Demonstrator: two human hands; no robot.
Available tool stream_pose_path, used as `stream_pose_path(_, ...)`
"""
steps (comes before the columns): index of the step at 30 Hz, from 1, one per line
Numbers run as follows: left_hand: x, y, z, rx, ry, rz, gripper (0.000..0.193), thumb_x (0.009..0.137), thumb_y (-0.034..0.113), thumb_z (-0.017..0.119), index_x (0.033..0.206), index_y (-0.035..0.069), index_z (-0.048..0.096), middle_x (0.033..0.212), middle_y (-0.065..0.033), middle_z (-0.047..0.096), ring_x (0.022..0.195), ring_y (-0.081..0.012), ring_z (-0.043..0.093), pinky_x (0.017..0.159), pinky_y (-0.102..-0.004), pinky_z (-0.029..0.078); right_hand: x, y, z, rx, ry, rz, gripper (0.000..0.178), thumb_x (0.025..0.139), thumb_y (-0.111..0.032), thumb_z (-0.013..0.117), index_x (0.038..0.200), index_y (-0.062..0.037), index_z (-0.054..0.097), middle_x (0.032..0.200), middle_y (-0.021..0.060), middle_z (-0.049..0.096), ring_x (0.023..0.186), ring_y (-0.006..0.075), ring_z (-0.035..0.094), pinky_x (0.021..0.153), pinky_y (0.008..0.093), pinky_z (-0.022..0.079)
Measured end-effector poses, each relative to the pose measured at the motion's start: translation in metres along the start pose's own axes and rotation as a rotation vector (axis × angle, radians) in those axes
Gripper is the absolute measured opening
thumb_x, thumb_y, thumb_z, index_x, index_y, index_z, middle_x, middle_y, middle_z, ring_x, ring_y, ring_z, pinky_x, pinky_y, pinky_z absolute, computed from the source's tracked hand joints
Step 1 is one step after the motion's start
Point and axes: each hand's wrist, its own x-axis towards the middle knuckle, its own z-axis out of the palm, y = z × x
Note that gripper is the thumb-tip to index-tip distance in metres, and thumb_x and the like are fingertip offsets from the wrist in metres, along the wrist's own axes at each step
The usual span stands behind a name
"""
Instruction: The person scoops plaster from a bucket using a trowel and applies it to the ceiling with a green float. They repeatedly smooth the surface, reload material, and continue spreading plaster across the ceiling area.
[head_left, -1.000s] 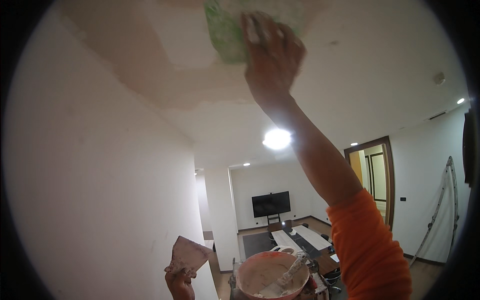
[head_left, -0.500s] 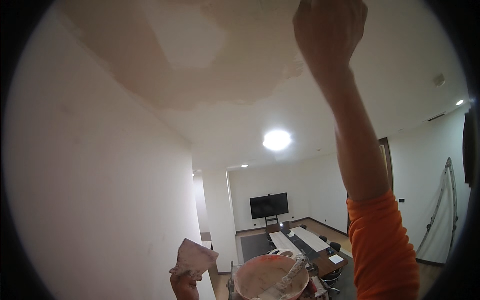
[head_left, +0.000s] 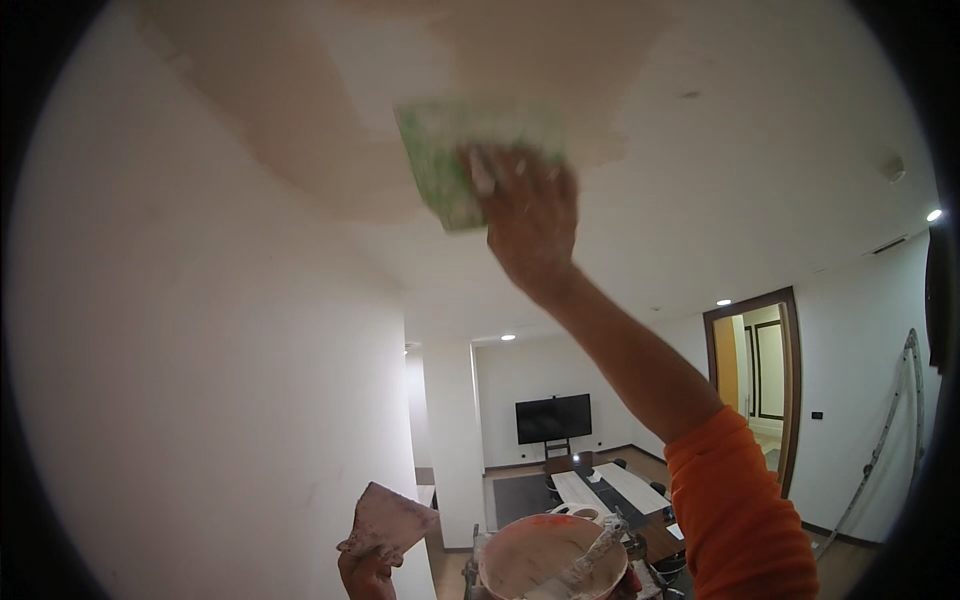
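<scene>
Bucket rim (head_left: pixel 545 518) has open air above, where right grip (head_left: pixel 532 210) clasps green spreader (head_left: pixel 432 165). Left grip (head_left: pixel 367 570) holds scraper (head_left: pixel 388 518) just left of it.

Two hands, right hand (head_left: pixel 530 215) at 1 o'clock and left hand (head_left: pixel 368 574) at 7; two scrapers too, one green scraper (head_left: pixel 432 180) at 12, one pale scraper (head_left: pixel 393 517) at 7; just one bucket (head_left: pixel 540 521) between 5 and 6, and I make it one tool (head_left: pixel 606 540) in there; one screen (head_left: pixel 553 418) and one table (head_left: pixel 657 540) around 5; one doorway (head_left: pixel 745 370) between 3 and 4, one ladder (head_left: pixel 911 342) near 4; one vent (head_left: pixel 888 245) near 3; at least three lights (head_left: pixel 724 301), one near centre, two around 3; chairs (head_left: pixel 661 489) near 5, too tiny and overlapped to count tbh
</scene>
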Motion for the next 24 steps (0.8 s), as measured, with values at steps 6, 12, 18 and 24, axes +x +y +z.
stream_pose_path(6, 0.013, -0.028, -0.015, 0.02, -0.099, 0.019, 0.014, 0.089, -0.005, 0.055, 0.101, 0.002, 0.053, 0.092, -0.0093, 0.059, 0.073, -0.016, 0.058, 0.064, -0.0314, 0.05, 0.052, 0.007, 0.047, -0.224, 0.086, 0.009, 0.048, 0.085, -0.017, 0.06, 0.133, -0.016, 0.06, 0.128, 0.0055, 0.057, 0.113, 0.0276, 0.055, 0.094, 0.0441, 0.045)
stream_pose_path(12, 0.01, -0.011, 0.002, -0.007, -0.002, 0.021, 0.019, 0.088, -0.005, 0.056, 0.105, 0.002, 0.052, 0.092, -0.01, 0.06, 0.072, -0.0169, 0.059, 0.064, -0.0314, 0.051, -0.013, -0.017, 0.02, 0.014, -0.35, -0.07, 0.039, 0.095, -0.021, 0.053, 0.131, -0.0106, 0.058, 0.132, 0.0084, 0.056, 0.124, 0.0261, 0.051, 0.105, 0.0449, 0.041)
stream_pose_path(18, 0.011, -0.045, -0.027, 0.017, -0.011, -0.059, 0.016, 0.088, -0.005, 0.053, 0.102, 0.0, 0.058, 0.093, -0.0093, 0.061, 0.074, -0.0166, 0.06, 0.065, -0.0301, 0.051, 0.149, 0.018, -0.051, -0.158, 0.347, -0.007, 0.024, 0.091, -0.003, 0.057, 0.111, -0.0052, 0.07, 0.117, 0.0125, 0.066, 0.109, 0.0276, 0.06, 0.088, 0.0405, 0.046)
stream_pose_path(24, 0.011, -0.036, -0.02, -0.019, -0.02, -0.107, 0.017, 0.088, -0.005, 0.053, 0.103, -0.001, 0.058, 0.095, -0.0088, 0.062, 0.074, -0.0168, 0.06, 0.065, -0.0293, 0.051, 0.051, 0.005, 0.041, -0.129, 0.09, -0.096, 0.039, 0.083, -0.017, 0.059, 0.122, -0.012, 0.065, 0.113, 0.0081, 0.062, 0.103, 0.0272, 0.058, 0.079, 0.0465, 0.046)
